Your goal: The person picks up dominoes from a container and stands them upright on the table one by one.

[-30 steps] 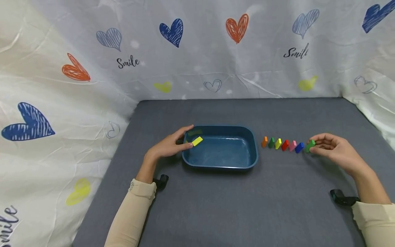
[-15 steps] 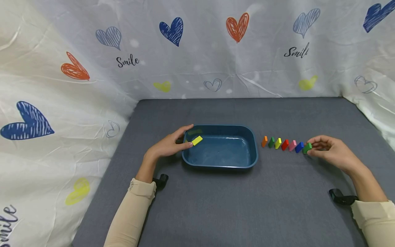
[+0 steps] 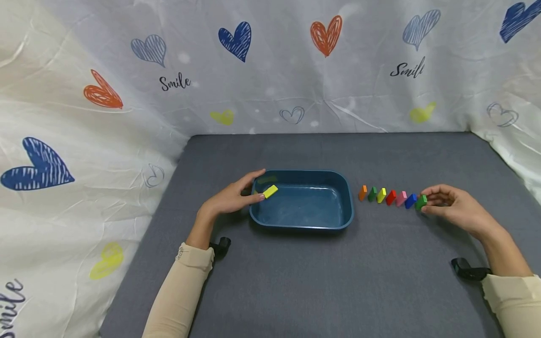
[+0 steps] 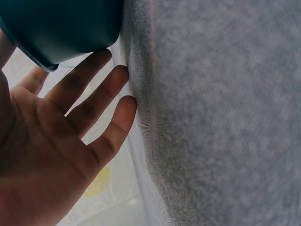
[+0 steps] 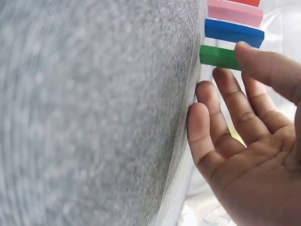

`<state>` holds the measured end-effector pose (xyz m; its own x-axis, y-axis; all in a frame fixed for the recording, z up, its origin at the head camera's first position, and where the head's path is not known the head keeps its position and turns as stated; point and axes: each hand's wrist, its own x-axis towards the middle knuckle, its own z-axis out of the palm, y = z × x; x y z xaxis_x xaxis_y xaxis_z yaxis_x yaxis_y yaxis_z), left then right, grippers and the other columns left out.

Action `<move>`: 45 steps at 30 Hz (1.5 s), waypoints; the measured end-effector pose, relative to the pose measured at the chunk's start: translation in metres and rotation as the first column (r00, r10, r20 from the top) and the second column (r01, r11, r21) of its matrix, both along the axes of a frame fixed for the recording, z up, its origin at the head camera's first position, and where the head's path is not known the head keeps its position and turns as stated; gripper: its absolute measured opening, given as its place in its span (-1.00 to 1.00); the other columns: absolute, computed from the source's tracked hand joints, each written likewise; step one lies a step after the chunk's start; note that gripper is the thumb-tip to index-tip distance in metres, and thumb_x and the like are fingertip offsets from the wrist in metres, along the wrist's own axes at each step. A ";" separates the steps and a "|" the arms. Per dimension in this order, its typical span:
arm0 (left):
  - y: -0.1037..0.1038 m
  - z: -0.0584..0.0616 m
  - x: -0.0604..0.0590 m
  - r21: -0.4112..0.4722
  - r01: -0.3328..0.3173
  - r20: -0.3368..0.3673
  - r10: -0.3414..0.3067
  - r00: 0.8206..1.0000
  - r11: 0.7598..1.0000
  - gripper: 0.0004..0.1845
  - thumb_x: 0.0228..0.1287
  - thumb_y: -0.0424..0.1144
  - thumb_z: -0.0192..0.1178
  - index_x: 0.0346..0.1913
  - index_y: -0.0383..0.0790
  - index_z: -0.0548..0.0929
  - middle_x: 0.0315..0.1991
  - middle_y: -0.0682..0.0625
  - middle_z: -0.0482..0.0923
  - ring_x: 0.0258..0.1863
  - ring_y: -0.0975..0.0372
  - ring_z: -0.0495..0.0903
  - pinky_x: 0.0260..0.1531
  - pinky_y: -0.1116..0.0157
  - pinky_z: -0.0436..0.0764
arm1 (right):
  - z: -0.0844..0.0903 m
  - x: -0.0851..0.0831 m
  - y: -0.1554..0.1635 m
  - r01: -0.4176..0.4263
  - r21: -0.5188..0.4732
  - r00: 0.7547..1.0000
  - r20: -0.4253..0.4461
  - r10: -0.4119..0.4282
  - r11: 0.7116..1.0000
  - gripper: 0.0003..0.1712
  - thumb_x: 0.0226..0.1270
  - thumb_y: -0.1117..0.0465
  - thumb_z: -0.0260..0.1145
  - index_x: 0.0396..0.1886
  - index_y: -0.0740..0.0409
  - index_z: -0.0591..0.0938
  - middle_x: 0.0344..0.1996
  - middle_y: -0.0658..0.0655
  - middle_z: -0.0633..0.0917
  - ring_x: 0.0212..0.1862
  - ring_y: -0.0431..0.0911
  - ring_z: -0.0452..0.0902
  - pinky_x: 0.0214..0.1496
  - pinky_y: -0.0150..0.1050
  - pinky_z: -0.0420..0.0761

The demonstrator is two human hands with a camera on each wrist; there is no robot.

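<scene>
My left hand (image 3: pixel 230 199) holds the left end of a blue rectangular tray (image 3: pixel 302 228), its thumb over the rim. In the left wrist view the other fingers spread along the tray's outer wall (image 4: pixel 70 28). A yellow block (image 3: pixel 270 191) shows right at the thumb tip, over the tray's inside. On the right, my right hand (image 3: pixel 458 206) pinches a green block (image 3: pixel 421 203) between thumb and index finger. That block stands at the near end of a row, beside a blue block (image 3: pixel 410 201); the right wrist view shows a narrow gap between them.
Leftward from the blue block stand pink (image 3: pixel 401 198), red (image 3: pixel 390 197), yellow (image 3: pixel 382 195), green (image 3: pixel 372 194) and orange (image 3: pixel 362 193) blocks, closely spaced. The orange one is near the tray's right side. Grey cloth (image 3: pixel 321 281) covers the table; a printed curtain (image 3: pixel 359 94) hangs behind.
My right hand has lowered the green block and shifted it slightly left, to the row's end beside the blue one; it has since stayed still. The left hand and tray have not moved.
</scene>
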<state>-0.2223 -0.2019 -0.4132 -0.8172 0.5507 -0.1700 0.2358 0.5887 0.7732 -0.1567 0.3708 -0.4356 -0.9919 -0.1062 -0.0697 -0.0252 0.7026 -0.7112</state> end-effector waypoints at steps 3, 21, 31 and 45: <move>0.000 0.001 -0.001 -0.001 -0.001 -0.006 0.001 1.000 1.000 -0.17 0.46 0.11 0.21 0.63 0.29 0.01 0.66 0.09 -0.04 0.59 -0.14 0.11 0.44 -0.25 0.27 | 0.004 0.001 0.000 0.002 0.010 1.000 -0.003 -0.002 1.000 -0.42 0.38 0.11 0.44 0.28 0.25 0.50 -0.14 -0.45 0.55 -0.16 -0.58 0.46 -0.26 -0.46 0.56; 0.001 0.001 0.000 -0.001 -0.007 0.009 0.007 1.000 1.000 -0.16 0.48 0.05 0.22 0.65 0.21 -0.01 0.67 0.04 -0.08 0.60 -0.16 0.08 0.45 -0.28 0.22 | 0.061 -0.008 -0.111 -0.191 -0.137 0.938 -0.318 0.139 0.972 -0.64 0.38 0.34 0.40 0.15 0.15 0.67 -0.02 -0.35 0.67 -0.08 -0.40 0.62 -0.19 -0.54 0.59; 0.001 -0.001 -0.001 -0.005 -0.014 0.003 0.014 1.000 1.000 -0.16 0.47 0.04 0.22 0.64 0.24 0.00 0.67 0.04 -0.06 0.60 -0.15 0.09 0.45 -0.29 0.22 | 0.057 -0.034 -0.205 -0.479 -0.146 0.859 -0.282 0.428 0.866 -0.63 0.40 0.28 0.39 0.18 0.10 0.65 0.11 0.12 0.71 0.04 -0.12 0.65 0.04 -0.30 0.66; 0.001 -0.001 -0.002 0.003 -0.010 0.014 0.010 1.000 1.000 -0.20 0.46 0.14 0.20 0.61 0.38 0.02 0.66 0.06 -0.04 0.59 -0.14 0.11 0.43 -0.27 0.26 | 0.035 -0.057 -0.284 -0.645 -0.082 0.763 -0.133 0.633 0.760 -0.56 0.42 0.36 0.32 0.27 0.22 0.57 0.25 0.27 0.64 0.30 0.14 0.55 0.21 0.15 0.62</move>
